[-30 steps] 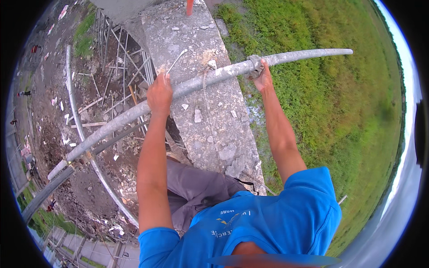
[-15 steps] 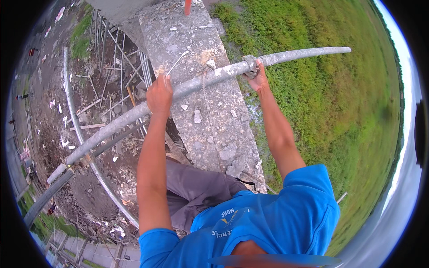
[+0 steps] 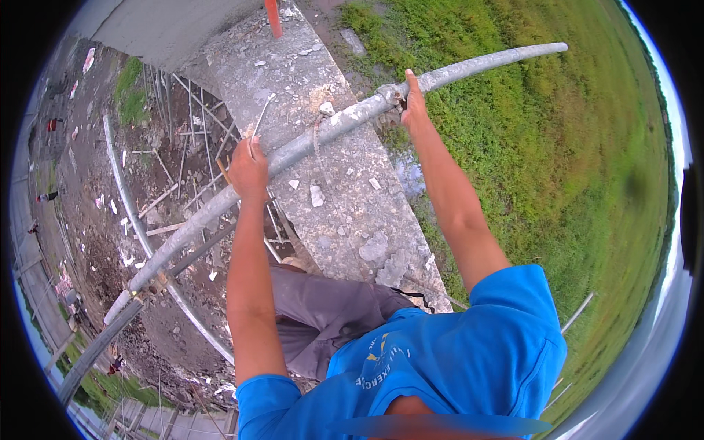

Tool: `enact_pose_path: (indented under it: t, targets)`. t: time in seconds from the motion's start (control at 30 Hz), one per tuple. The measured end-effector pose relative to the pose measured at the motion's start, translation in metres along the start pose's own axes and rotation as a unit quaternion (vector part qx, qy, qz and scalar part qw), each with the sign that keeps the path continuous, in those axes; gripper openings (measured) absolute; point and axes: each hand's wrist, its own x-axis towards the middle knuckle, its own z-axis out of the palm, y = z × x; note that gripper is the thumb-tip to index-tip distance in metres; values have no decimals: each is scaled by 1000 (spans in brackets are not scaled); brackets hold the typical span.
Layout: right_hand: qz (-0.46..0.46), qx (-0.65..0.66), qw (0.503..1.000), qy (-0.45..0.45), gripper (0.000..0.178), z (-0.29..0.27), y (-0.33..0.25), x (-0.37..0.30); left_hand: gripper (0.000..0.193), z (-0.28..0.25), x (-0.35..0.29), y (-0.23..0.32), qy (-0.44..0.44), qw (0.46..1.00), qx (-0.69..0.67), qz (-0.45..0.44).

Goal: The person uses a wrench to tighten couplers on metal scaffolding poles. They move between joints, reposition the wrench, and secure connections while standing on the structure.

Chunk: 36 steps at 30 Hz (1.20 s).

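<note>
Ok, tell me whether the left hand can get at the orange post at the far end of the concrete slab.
Probably not as things stand. The left hand grips the long grey pipe, arm nearly straight, and the orange post stands well beyond it, across the rubble-strewn concrete slab.

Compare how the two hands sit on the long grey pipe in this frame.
The left hand grips the pipe near its middle, over the rubble pit; the right hand sits further along, by a clamp fitting, at the edge of the grass. The left hand's fingers wrap over the pipe from below, knuckles showing; the right hand presses against the pipe's side, thumb up. Both arms are stretched out, and both hands are closed on the same pipe above the concrete wall top.
</note>
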Motion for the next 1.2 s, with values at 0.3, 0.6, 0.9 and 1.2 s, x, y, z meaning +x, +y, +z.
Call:
enact_pose_path:
  t: [0.3, 0.6, 0.9, 1.2]
  targets:
    - [-37, 92, 995, -17, 51, 8, 10, -18, 27, -27, 22, 96, -141, 975, -117, 125]
    - [-55, 94, 994, 3, 41, 11, 6, -29, 39, 17, 78, 188, -396, 882, 0, 255]
    - [-71, 116, 991, 3, 44, 12, 10, -26, 42, 59, 141, 198, -470, 796, 109, 366]
    - [-66, 99, 993, 27, 41, 17, 1, -39, 23, 4, -26, 254, -500, 543, -519, -430]
